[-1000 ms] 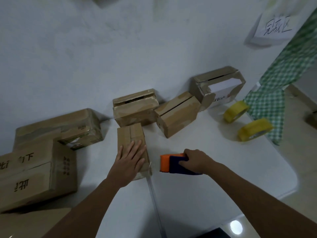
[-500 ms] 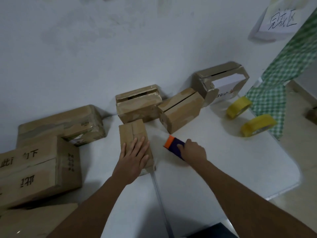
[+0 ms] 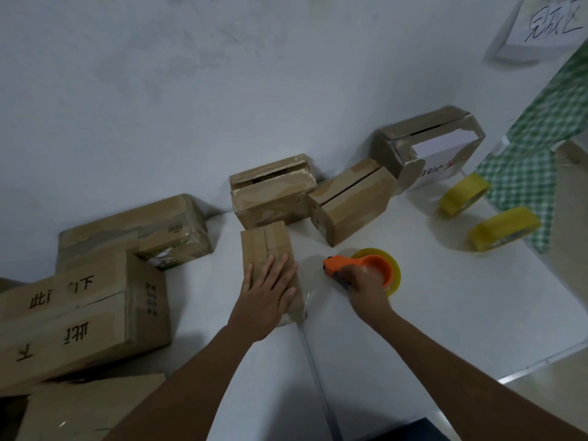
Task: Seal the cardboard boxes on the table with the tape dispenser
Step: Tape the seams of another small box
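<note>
Left hand (image 3: 269,292) lies flat, fingers straight, on the box (image 3: 269,249) at table centre; right hand (image 3: 366,291) grips the dispenser (image 3: 366,265) at its 3 o'clock; loose tape may wrinkle or stick to the table (image 3: 445,313).

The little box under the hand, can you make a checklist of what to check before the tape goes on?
1. Small box held steady: ok, the left hand lies flat on top.
2. Flaps closed: ok, they meet along the centre seam.
3. Tape dispenser held: ok, the right hand grips it.
4. Dispenser on the box: not ok, it sits beside it on the table.
5. Tape loaded: ok, a yellow roll shows.
6. Tape end already stuck to the box: cannot tell.
</note>
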A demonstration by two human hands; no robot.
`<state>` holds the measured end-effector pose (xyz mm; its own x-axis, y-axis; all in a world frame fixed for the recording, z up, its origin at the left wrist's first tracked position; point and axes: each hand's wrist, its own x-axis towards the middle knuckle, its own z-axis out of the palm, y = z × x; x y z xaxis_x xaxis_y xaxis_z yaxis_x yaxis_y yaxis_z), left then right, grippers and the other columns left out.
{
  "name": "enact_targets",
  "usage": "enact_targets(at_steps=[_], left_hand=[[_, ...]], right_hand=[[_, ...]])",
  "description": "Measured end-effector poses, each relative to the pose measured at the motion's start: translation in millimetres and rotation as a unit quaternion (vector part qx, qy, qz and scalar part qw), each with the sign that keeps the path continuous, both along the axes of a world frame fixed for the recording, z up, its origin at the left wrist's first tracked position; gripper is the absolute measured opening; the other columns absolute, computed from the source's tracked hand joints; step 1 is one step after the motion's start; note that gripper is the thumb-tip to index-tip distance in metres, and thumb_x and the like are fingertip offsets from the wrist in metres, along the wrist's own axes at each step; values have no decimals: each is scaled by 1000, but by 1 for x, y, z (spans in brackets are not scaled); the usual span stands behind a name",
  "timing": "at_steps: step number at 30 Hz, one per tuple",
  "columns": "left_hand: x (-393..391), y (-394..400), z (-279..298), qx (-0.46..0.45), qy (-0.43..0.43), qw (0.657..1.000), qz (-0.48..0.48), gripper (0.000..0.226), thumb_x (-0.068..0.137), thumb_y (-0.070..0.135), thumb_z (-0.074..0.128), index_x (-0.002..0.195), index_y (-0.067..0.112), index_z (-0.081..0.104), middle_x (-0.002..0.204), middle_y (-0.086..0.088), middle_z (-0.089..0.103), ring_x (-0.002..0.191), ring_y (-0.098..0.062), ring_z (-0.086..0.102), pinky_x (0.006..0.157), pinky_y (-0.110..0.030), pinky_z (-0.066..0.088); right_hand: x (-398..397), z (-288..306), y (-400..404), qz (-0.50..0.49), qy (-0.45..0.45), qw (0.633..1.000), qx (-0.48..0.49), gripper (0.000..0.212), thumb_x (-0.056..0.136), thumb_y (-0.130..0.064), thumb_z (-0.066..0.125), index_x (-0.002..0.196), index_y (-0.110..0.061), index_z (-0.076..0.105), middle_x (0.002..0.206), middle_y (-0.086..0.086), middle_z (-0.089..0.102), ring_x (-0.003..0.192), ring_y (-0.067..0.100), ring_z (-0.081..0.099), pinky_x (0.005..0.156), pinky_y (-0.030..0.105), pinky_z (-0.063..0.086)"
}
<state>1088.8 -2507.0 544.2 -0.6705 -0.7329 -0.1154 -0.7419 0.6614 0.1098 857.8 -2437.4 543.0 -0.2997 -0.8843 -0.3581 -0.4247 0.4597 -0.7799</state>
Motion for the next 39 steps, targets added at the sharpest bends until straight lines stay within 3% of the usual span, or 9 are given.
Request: enact_targets(at_steps=[3,5,9,15,21,26,29,32,39], left_hand=[[1,0,0,-1,10,1000,-3,57,105,48,13,155,25,28,163,2,22,150,-24,22,118,-52,15],[1,1,0,-6,9,1000,-1,57,105,48,13,155,25,30,163,1,24,149,-24,23,117,-52,17],[1,1,-1,-7,8,1000,-1,57,105,48,12,154,25,31,162,2,25,149,-23,24,117,-50,15],[5,-4,-6,33,42,999,-2,61,101,62,6,155,39,19,165,14,7,153,-13,0,119,-46,-4],[15,-14,-5,64,25,995,-72,82,85,84,21,154,45,2,164,16,-13,149,-13,-21,112,-41,-25],[4,-6,-5,10,-49,996,-77,89,84,73,42,157,34,9,166,0,-3,152,-30,-7,118,-62,-1],[7,-6,-6,10,-72,994,-81,99,81,73,53,156,38,-1,165,3,-12,151,-28,-15,117,-60,-7],[9,-10,-2,60,-8,996,-66,93,80,84,41,155,43,5,164,10,-9,150,-19,-19,119,-57,-8],[8,-2,1,-26,-31,995,-90,100,78,63,67,157,32,14,166,-4,9,152,-34,5,115,-63,11]], right_hand=[[26,11,4,-18,-293,954,55,52,88,17,44,128,-16,53,124,2,61,112,17,58,87,23,48],[32,11,6,-17,-321,944,71,39,92,6,53,123,-17,56,118,4,66,107,16,60,91,30,48],[27,12,11,-36,-259,963,60,6,90,-12,66,95,-9,66,92,2,70,92,17,62,78,26,48],[29,17,8,-39,-191,980,26,4,88,-11,68,87,-7,68,80,0,71,74,6,61,65,14,45],[35,21,12,-56,-174,983,5,6,88,-9,68,91,-4,68,86,7,72,80,10,64,71,18,44],[34,23,15,-55,-159,985,-21,4,89,-6,65,90,-3,68,89,8,71,89,17,66,80,18,49],[37,20,16,-40,-148,988,-34,4,91,-7,63,91,-4,66,91,7,70,90,16,65,81,18,50],[42,14,15,-32,-118,991,-55,6,92,-9,61,87,-11,64,85,1,68,84,10,63,79,23,50],[60,-7,5,3,-28,991,-129,12,96,-10,54,85,-12,54,79,1,57,75,14,54,69,32,48]])
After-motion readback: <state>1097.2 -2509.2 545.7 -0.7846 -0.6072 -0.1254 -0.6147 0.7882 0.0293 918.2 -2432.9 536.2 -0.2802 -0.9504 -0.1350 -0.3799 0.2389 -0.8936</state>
